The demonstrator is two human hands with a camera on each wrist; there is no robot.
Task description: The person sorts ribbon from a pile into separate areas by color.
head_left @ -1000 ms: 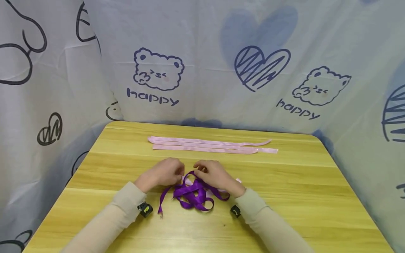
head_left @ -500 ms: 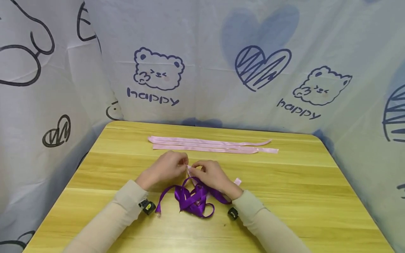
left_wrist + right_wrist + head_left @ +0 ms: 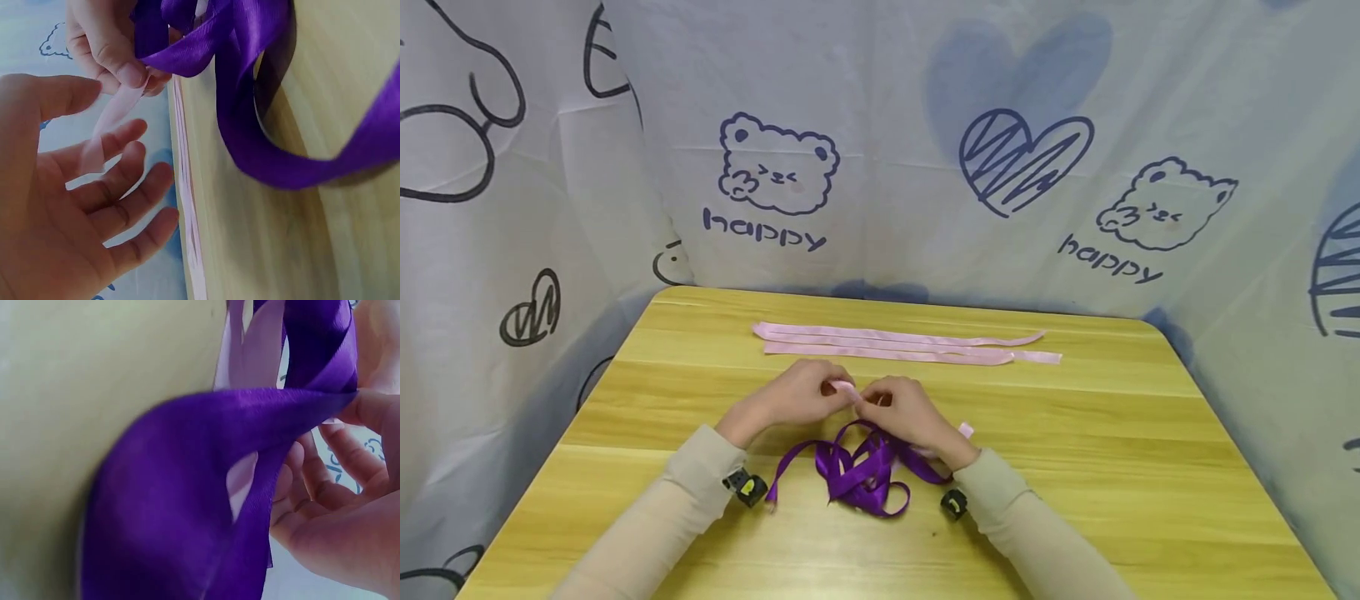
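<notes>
Just beyond a tangled heap of purple ribbon (image 3: 857, 483), both hands meet over the table. My right hand (image 3: 906, 412) pinches a pink ribbon (image 3: 846, 389) between thumb and fingers, its short end sticking out toward the left. In the left wrist view, that pink end (image 3: 115, 112) lies against the index finger of my left hand (image 3: 69, 219), whose thumb stands apart and whose fingers are spread. Purple loops (image 3: 169, 469) hang before my right hand in the right wrist view. More pink ribbon (image 3: 262, 347) shows among them, partly hidden.
Several pink ribbon lengths (image 3: 880, 337) lie straight, side by side, toward the back of the wooden table (image 3: 1112, 458). Another pink end (image 3: 966, 430) pokes out beside the right wrist. A printed curtain (image 3: 887, 225) hangs behind the table.
Both hands have lifted the pink ribbon's end out of the tangle, away from me. The purple heap has shifted and spread slightly. The pink end now points left over the left fingers.
</notes>
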